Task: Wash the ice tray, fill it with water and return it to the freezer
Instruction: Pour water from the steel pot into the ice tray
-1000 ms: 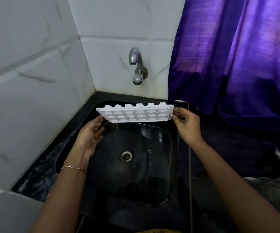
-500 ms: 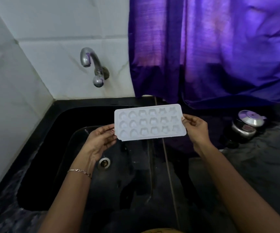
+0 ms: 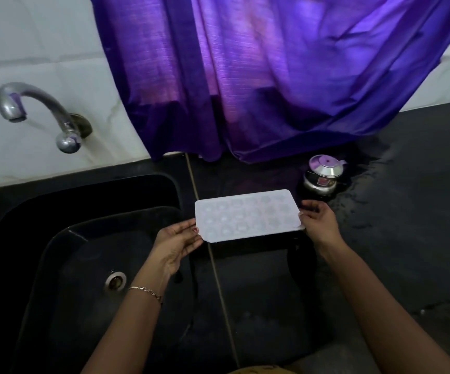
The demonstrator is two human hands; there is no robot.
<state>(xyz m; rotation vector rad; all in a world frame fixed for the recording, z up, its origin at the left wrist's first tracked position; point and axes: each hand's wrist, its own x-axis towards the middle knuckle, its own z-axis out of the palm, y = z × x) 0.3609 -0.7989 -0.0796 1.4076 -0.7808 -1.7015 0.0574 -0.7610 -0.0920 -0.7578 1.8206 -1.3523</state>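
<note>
A white ice tray (image 3: 248, 215) with several moulded cells lies level over the black counter (image 3: 407, 225), just right of the black sink (image 3: 64, 265). My left hand (image 3: 175, 245) holds its left end, fingertips on the edge. At the tray's right end my right hand (image 3: 318, 220) pinches the rim. The metal tap (image 3: 37, 114) juts from the white tiled wall at the left and no water runs from it.
A small steel pot with a lid (image 3: 323, 175) stands on the counter right behind the tray. A purple curtain (image 3: 272, 76) hangs down to the counter. The sink drain (image 3: 116, 280) shows in the basin. Water spots glisten on the counter at the right.
The tray was tilted under the tap over the sink, then turned level. Both hands have carried it right, from above the basin to above the counter.
</note>
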